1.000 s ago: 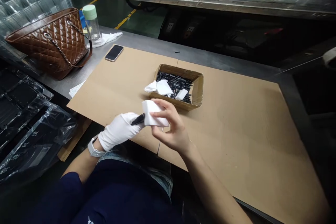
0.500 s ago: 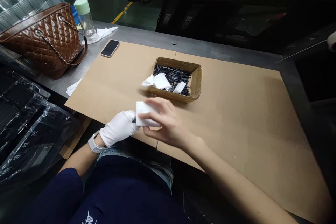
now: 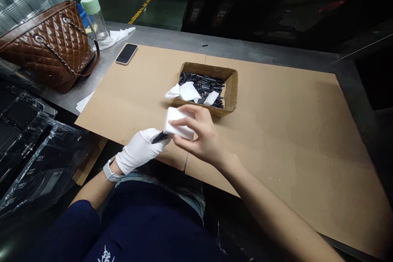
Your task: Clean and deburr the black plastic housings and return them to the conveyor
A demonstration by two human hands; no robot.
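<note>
My left hand (image 3: 143,149), in a white glove, is closed around a slim black piece (image 3: 159,137) whose far end meets a white block. That block (image 3: 176,122), smooth and foam-like, is gripped in the bare fingers of my right hand (image 3: 201,133). The block covers the tip of the black piece. Just beyond my hands stands a cardboard box (image 3: 231,90) holding many small black parts (image 3: 204,84). A crumpled white cloth (image 3: 188,91) hangs over its near left side, and a small white block (image 3: 211,98) lies on the parts.
Cardboard sheets (image 3: 276,131) cover the metal table. A phone (image 3: 127,54) lies at the far left corner. Left of it are a brown quilted bag (image 3: 52,45), a bottle with a green lid (image 3: 96,20) and a white cloth (image 3: 118,37). One small black part (image 3: 205,45) sits behind the cardboard.
My right hand and the white block have shifted slightly up and to the right. More of the black piece now shows between the glove and the block, and the block is tilted.
</note>
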